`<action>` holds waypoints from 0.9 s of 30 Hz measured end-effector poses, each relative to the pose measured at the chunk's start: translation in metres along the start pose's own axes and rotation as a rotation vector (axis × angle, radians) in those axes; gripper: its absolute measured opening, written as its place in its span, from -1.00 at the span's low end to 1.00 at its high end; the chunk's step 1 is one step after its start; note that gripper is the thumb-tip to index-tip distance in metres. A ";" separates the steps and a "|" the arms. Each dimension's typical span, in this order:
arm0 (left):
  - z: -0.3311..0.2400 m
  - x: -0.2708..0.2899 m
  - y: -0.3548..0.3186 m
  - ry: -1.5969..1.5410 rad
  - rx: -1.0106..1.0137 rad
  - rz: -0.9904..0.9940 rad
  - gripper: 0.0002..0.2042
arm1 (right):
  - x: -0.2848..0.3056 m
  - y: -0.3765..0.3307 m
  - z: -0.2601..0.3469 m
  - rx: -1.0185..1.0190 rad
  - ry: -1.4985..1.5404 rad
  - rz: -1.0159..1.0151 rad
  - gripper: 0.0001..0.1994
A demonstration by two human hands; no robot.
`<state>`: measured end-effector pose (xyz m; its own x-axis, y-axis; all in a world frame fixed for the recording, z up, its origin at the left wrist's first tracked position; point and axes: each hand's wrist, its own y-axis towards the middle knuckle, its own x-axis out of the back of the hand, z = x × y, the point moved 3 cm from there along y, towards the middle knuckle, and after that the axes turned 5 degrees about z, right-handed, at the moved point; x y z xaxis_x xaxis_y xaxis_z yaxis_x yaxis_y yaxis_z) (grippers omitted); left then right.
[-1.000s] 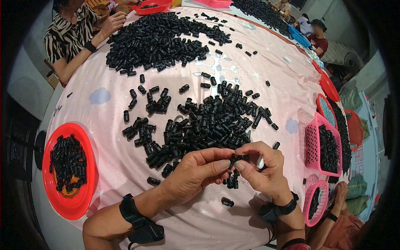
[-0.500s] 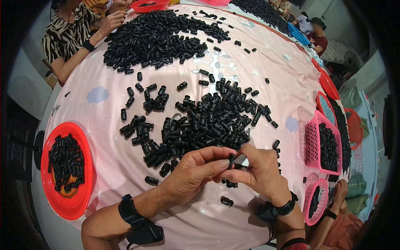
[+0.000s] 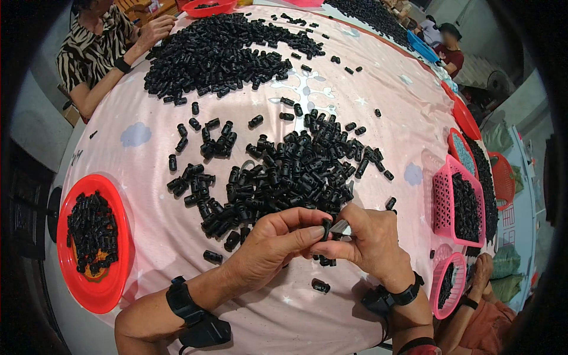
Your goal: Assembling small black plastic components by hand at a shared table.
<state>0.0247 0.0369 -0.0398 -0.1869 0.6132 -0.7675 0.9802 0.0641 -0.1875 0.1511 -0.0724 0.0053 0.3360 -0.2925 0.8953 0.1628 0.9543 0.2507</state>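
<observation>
Our hands have drifted slightly right, pinching one black toggle.
Our left hand [image 3: 278, 242] and right hand [image 3: 370, 242] fingers pinch a black toggle [image 3: 327, 228]; the red bowl [image 3: 115, 236] is part-filled, the pile [image 3: 290, 171] remains.

A pink cloth with pale cloud and star prints [image 3: 367, 100] covers the table. A red round tray [image 3: 94, 293] at the left edge holds black pieces. At the right sit a pink mesh basket [image 3: 442, 204] of black parts and a smaller pink basket [image 3: 441, 299] nearer the lower edge. A far heap of black parts [image 3: 219, 50] lies by a person in a striped top [image 3: 94, 53], and another red tray [image 3: 207, 8] sits at the top
</observation>
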 end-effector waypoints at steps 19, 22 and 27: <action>0.002 0.001 0.001 0.036 -0.026 -0.010 -0.76 | 0.000 0.000 -0.002 0.019 -0.092 0.016 -0.44; 0.002 0.002 0.001 0.043 -0.023 -0.017 -0.76 | 0.000 0.001 -0.001 0.020 -0.098 0.015 -0.44; 0.004 0.002 0.001 0.059 -0.017 -0.029 -0.76 | 0.002 0.001 0.002 0.009 -0.091 0.025 -0.45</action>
<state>0.0253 0.0352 -0.0444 -0.2119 0.6564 -0.7240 0.9754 0.0960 -0.1985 0.1505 -0.0715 0.0081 0.2543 -0.2618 0.9310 0.1472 0.9619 0.2303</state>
